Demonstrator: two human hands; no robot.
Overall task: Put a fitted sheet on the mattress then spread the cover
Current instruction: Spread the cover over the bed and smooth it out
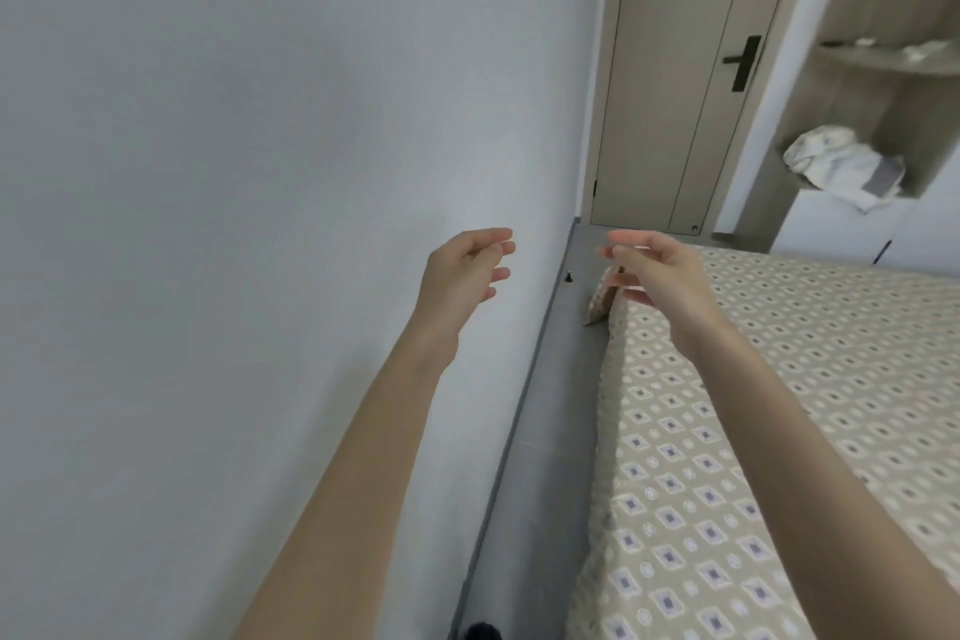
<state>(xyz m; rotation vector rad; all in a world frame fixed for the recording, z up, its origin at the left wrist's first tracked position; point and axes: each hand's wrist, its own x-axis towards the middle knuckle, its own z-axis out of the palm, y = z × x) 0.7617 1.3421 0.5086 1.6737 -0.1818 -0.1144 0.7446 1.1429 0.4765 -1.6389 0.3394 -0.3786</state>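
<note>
1 mattress wears 1 patterned fitted sheet. 2 hands reach past its left edge. The left hand is off the mattress, before the wall, fingers apart, loosely bent, holding nothing. The right hand is over the mattress's far left corner, fingers spread, gripping nothing; contact with the loose sheet flap there is unclear. Beyond the mattress are 1 door and 1 crumpled cloth on a shelf.

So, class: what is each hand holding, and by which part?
Nothing. The left hand is open in the air; the right hand hovers open by the raised corner of the fitted sheet.
</note>
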